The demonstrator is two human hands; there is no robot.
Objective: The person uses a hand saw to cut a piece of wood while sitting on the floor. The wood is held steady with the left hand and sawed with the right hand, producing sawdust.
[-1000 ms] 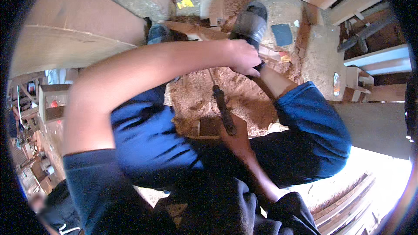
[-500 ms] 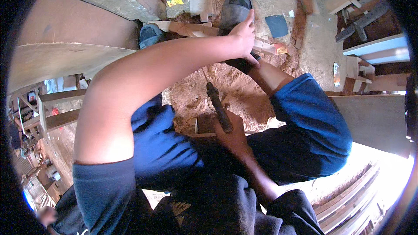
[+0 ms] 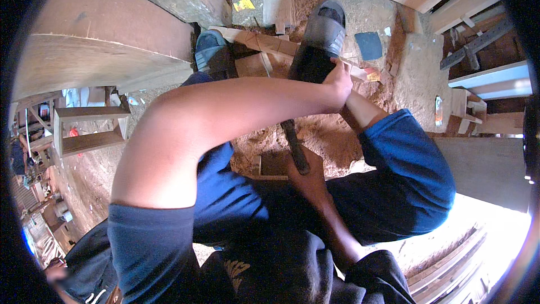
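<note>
My left arm crosses in front of me from the lower left. My left hand [image 3: 339,85] rests at my right ankle, beside the dark slide sandal [image 3: 320,34]; most of its fingers are hidden, so its grip is unclear. Low between my legs, my right hand [image 3: 308,175] is closed around the dark handle of a slim hand tool [image 3: 293,143]. The tool points up and away, and its far end passes out of sight behind my left forearm. A wooden strip [image 3: 264,42] lies across the floor by my feet, partly under the right sandal.
Large wooden panels [image 3: 107,56] stand at the left, with a small open wooden frame [image 3: 93,129] below them. Sawdust and scraps cover the floor, including a dark square piece [image 3: 369,45]. Wooden parts [image 3: 486,73] are stacked at right. Another person [image 3: 84,267] shows at the lower left.
My left hand has drawn back from beside the sandal toward the ankle, its fingers less stretched out. The forearm now covers the tool's thin shaft. The view has shifted slightly.
</note>
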